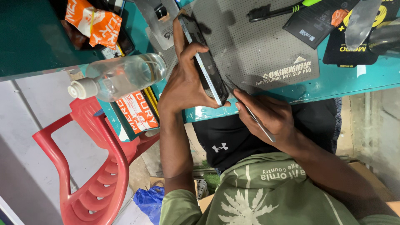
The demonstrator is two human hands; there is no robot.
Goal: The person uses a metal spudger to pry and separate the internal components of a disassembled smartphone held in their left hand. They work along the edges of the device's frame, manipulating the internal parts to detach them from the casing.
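Head view, rotated: bench edge runs across the upper frame, person's lap and green shirt (258, 196) below

Left hand (183, 85) clenched around a smartphone (207, 66), fingers wrapped over its long sides, index finger laid along the upper edge. Phone is tilted up on one long edge, lower corner near the front lip of the teal bench (341, 79), partly over the grey anti-slip pad (258, 46)

Right hand (268, 116) grasps a thin metal pry tool (250, 110) in a pinch, pen fashion; the tip meets the phone at its lower corner, apparently at the seam between frame and panel. Whether the tip is already inside the seam cannot be told

Nearby: clear plastic bottle (121, 77) lying on its side at the bench's left end, orange packets (93, 23), black-handled tool with green tip (279, 10) and dark packages (321, 21) at the far side of the pad, red plastic chair (96, 175) beside the bench

Judgement on doing the step well:
- keep the blade shallow and nearly parallel to the panel, so it does not dig at what lies beneath
- left grip firm on the frame only; squeezing the panel faces could flex it
- slide along the seam rather than levering hard at one spot; the corner is where a crack would likely start
- resting the phone's lower edge on the pad would steady it against slips toward the lap
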